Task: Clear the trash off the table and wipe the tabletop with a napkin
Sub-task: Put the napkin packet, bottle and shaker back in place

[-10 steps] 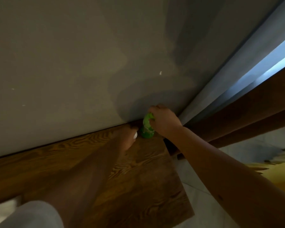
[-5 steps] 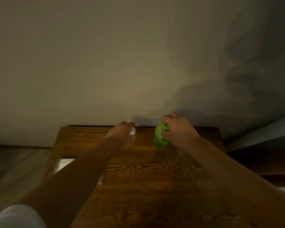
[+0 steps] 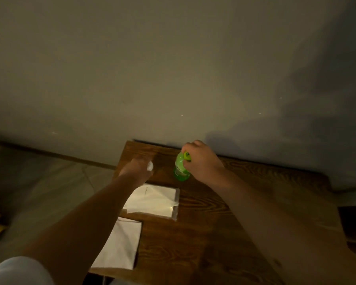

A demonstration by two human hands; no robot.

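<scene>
Wooden table [image 3: 214, 233]: right hand [image 3: 201, 161] grips green bottle [image 3: 181, 168] top.

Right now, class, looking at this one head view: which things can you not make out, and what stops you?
- Green bottle: its cap side is covered by the right hand.
- Small white thing in the left hand: mostly hidden by fingers, blurred; kind unclear.
- Clear packet: print too small to read.
- White napkin: near corner hidden behind the left forearm.
- Wooden table: near edge cut off by the frame.
</scene>
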